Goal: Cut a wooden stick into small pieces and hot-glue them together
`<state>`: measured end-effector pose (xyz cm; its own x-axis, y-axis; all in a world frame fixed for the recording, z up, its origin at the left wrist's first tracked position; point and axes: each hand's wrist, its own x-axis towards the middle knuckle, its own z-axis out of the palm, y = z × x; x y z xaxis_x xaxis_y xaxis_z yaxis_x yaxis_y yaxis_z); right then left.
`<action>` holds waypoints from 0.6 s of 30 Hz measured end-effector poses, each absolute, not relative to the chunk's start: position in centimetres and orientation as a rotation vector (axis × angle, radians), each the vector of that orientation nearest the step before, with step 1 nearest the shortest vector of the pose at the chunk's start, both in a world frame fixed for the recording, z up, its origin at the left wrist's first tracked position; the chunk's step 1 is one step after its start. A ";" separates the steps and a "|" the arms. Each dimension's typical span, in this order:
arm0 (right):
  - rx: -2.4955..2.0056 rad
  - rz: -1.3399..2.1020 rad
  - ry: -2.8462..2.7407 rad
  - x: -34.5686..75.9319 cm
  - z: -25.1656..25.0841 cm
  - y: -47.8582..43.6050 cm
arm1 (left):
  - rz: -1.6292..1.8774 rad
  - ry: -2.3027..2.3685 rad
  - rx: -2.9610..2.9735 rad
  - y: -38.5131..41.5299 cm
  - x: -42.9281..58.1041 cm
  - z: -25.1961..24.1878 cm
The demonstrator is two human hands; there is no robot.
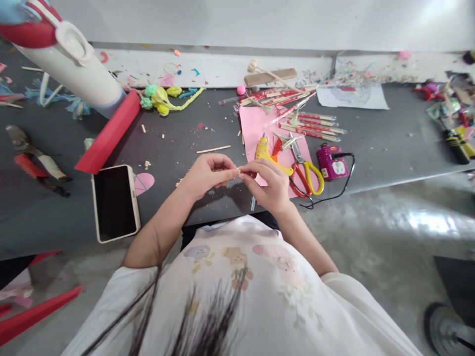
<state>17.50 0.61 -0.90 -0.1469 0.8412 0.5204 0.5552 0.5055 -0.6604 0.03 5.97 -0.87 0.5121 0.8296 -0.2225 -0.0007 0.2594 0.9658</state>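
Note:
My left hand (pixel 211 174) and my right hand (pixel 270 184) meet over the front of the grey table, fingertips pinched together. Between them is a tiny pale yellowish piece (pixel 238 170), too small to name and mostly covered by the fingers. Just past my right hand lies a yellow glue gun (pixel 261 147) on a pink sheet (pixel 249 118). Beside it are scissors (pixel 298 151) with orange and yellow handles. A thin wooden stick (pixel 213 149) lies beyond my left hand, and small pale crumbs (pixel 179 182) sit next to that wrist.
To the left are a phone (pixel 114 203), a red bar (pixel 109 133), pliers (pixel 32 157) and a large bottle (pixel 74 64). Several red-wrapped sticks (pixel 308 127) lie at the back right. A purple box (pixel 332 162) with a black cord stands near the right front edge.

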 end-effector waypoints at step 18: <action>-2.266 0.155 -2.147 23.9 -1.9 1.4 | 0.970 1.020 1.005 7.4 -0.8 -1.1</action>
<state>23.92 1.40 -1.90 0.0511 0.9968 -0.0609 0.9952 -0.0559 -0.0802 -0.81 7.43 -1.11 0.2326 0.9507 -0.2049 -0.1574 0.2447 0.9567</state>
